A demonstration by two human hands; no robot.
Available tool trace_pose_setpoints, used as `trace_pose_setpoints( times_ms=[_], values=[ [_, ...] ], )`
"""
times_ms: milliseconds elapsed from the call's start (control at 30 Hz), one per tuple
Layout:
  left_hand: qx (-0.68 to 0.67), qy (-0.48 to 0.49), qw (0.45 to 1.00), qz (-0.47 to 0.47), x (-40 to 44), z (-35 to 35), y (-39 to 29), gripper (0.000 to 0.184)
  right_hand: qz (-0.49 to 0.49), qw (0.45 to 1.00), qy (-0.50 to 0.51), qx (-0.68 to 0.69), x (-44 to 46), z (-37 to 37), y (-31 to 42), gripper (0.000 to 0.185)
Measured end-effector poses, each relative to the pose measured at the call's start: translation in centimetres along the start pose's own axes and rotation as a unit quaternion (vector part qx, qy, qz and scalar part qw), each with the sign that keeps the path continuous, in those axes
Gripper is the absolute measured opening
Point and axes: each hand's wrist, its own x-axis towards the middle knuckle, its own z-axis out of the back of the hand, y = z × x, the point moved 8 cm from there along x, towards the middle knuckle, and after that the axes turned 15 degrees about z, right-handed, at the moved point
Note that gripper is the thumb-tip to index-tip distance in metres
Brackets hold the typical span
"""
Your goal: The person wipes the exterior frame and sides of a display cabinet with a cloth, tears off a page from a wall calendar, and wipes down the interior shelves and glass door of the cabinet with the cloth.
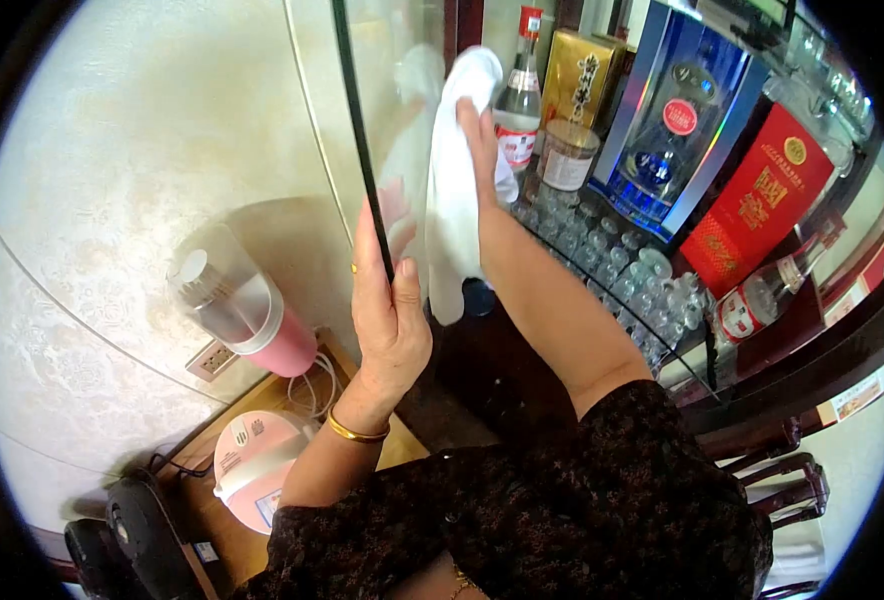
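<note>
My left hand (392, 320) grips the lower part of the edge of a glass door (370, 165), fingers on the far side and thumb on the near side. In my right hand (480, 148) is a white cloth (452, 205), pressed against the inner face of the glass, where its reflection shows. The cloth hangs down below the hand and partly hides the palm. Just right of the cloth stand a clear bottle with a red cap (520, 95) and a lidded jar (567, 160) on the cabinet shelf.
On the glass shelf are a gold box (574, 80), a blue boxed bottle (677, 120), a red box (757, 195), a tilted bottle (752, 310) and several small glasses (612, 255). At left, a pink-based blender (272, 330) and a pink appliance (252, 465) stand on a wooden surface.
</note>
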Motion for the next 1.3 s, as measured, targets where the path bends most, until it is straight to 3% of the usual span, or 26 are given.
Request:
trace_pose_setpoints(
  times_ms=[267, 567, 800, 1033, 1300],
  values=[
    [-0.097, -0.032, 0.995, 0.018, 0.6, 0.6, 0.4, 0.059, -0.231, 0.972, 0.032, 0.029, -18.1, 4.5, -11.2, 0.044],
    [-0.066, -0.039, 0.997, -0.003, 0.7, 0.6, 0.3, 0.06, -0.344, 0.934, 0.069, 0.071, -29.2, 6.1, -14.8, 0.044],
    [-0.051, -0.027, 0.998, -0.03, 0.8, 1.0, 0.3, 0.055, -0.356, 0.93, 0.064, 0.059, -30.8, 6.8, -14.9, 0.046],
    [-0.036, -0.018, 0.999, -0.02, 0.8, 0.5, 0.0, 0.056, -0.34, 0.94, 0.031, 0.004, -26.7, 7.0, -13.8, 0.049],
    [-0.048, -0.021, 0.998, -0.031, 0.6, 0.5, 0.1, 0.056, -0.228, 0.973, -0.017, 0.031, -22.7, 3.8, -1.0, 0.053]
  ],
)
